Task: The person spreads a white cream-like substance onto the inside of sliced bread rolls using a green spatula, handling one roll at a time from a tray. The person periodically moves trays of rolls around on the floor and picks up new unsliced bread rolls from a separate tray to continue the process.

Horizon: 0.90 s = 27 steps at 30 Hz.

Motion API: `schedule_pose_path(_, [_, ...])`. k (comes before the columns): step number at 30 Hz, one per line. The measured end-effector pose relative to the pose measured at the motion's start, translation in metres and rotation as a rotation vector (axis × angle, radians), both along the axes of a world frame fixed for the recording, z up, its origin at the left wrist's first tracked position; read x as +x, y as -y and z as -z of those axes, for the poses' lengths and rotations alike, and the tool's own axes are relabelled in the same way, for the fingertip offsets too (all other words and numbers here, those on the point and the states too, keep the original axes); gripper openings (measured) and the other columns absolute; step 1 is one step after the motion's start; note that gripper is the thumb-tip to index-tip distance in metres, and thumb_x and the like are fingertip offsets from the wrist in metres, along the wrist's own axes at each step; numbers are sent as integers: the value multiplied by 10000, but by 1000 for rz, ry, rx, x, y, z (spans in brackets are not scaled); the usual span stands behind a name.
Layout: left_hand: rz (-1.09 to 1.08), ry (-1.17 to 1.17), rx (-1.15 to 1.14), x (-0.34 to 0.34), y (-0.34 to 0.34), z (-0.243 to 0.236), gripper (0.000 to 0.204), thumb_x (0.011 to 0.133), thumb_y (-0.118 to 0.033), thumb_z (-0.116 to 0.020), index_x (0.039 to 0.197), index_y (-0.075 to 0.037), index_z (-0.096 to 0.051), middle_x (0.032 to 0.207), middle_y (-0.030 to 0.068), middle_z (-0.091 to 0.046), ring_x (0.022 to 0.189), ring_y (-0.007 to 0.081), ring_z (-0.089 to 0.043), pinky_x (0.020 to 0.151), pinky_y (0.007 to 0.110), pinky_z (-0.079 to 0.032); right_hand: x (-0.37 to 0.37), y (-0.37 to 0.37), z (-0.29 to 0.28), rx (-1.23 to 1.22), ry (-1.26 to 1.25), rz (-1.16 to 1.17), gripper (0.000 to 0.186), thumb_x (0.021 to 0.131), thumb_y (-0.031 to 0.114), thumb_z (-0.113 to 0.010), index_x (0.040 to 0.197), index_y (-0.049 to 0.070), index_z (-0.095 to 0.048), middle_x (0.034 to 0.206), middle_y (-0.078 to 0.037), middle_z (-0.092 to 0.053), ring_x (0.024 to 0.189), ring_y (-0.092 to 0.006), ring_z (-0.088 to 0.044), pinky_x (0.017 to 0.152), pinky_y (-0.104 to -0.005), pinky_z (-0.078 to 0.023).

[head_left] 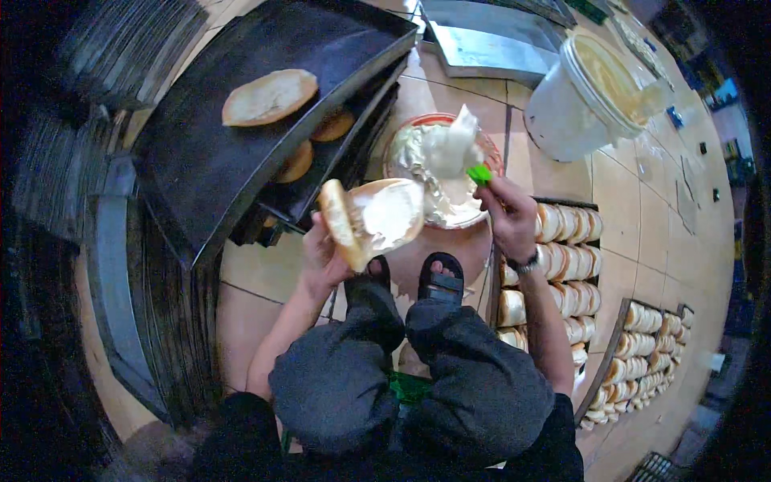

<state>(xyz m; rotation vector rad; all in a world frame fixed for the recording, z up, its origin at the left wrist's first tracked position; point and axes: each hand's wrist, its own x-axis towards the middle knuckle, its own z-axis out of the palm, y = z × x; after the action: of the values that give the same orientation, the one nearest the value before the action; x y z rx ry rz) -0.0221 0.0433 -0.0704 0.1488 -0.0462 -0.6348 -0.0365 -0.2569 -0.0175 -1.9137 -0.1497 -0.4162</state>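
Observation:
In my left hand (321, 253) is a split bun (391, 215), opened like a book, with white cream spread over one inner face. My right hand (510, 213), a dark band at its wrist, grips a spatula by its bright green handle (479, 174). The spatula's pale blade (459, 132) is loaded with cream and stands over a red-rimmed bowl (499, 153). Thick white cream (411, 153) lines the bowl, heaped toward its far left side. The bun overlaps the bowl's near left rim.
Stacked dark metal trays (189, 173) stand at left, one bun half (271, 98) on the top tray. A white bucket (558, 108) of pale yellowish filling is at far right. Trays of cream-filled buns (570, 261) lie to the right. A metal pan (494, 48) sits at the back.

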Motion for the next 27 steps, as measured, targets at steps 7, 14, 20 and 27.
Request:
schedule_pose_path(7, [31, -61, -88, -1, 19, -26, 713, 830, -437, -657, 1341, -6, -408, 1335, 211, -472, 1220, 363, -475, 1043, 534, -372, -13, -8, -55, -617, 235, -184, 402, 741, -15, -624, 1110, 132, -681, 936, -119, -623, 821, -265, -603, 731, -336, -492])
schedule_pose_path(14, [-58, -64, 102, 11, 22, -47, 490, 893, -235, -613, 1300, -14, -450, 1262, 161, -545, 1164, 299, -539, 1040, 471, -403, -19, 26, -93, -967, 331, -75, 481, 738, -20, -603, 1156, 207, -670, 934, -94, -609, 843, -263, -588, 737, -374, -493])
schedule_pose_path(20, [50, -26, 182, 19, 21, -69, 428, 886, -179, -635, 1264, -44, -487, 1206, 119, -579, 1133, 252, -564, 990, 427, -467, -28, -7, -109, -643, 167, -140, 549, 696, -55, -549, 1189, 171, -639, 879, -127, -602, 753, -293, -604, 661, -368, -496])
schedule_pose_path(27, [-152, -147, 183, 44, 35, -82, 421, 877, -182, -648, 1246, -44, -500, 1203, 138, -584, 1110, 260, -582, 973, 432, -485, -45, -25, -88, -594, 106, -211, 501, 711, -27, -555, 1175, 139, -643, 864, -137, -595, 776, -283, -600, 688, -350, -486])
